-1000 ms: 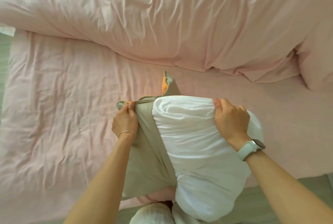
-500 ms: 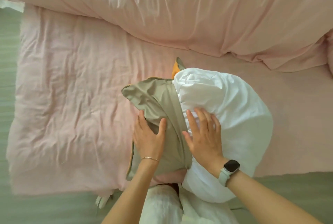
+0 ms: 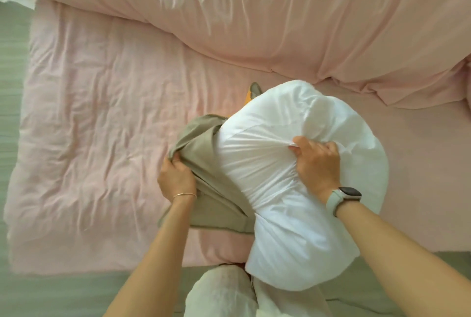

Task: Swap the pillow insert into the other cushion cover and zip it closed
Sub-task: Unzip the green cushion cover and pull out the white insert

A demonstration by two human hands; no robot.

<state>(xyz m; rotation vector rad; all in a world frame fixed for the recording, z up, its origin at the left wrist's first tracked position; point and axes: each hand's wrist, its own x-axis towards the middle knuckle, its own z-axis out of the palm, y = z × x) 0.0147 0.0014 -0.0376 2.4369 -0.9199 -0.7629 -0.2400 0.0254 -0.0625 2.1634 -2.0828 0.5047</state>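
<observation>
A puffy white pillow insert lies on the pink bed near its front edge, with most of it out in the open. Its left end sits inside a beige cushion cover that is bunched up along the insert's left side. My left hand grips the bunched cover edge. My right hand pinches a fold of the insert's white fabric on top. Behind the insert an orange and grey corner of fabric sticks out; the rest of it is hidden.
The pink sheet stretches to the left and a thick pink duvet is heaped across the back. A grey-green floor shows in front of the bed and at the left. My white-trousered legs stand against the bed's front edge.
Both hands lay flat on the cover and insert half a second ago. Now the left hand has grabbed the cover's edge and the right has moved right and gathered the insert's fabric.
</observation>
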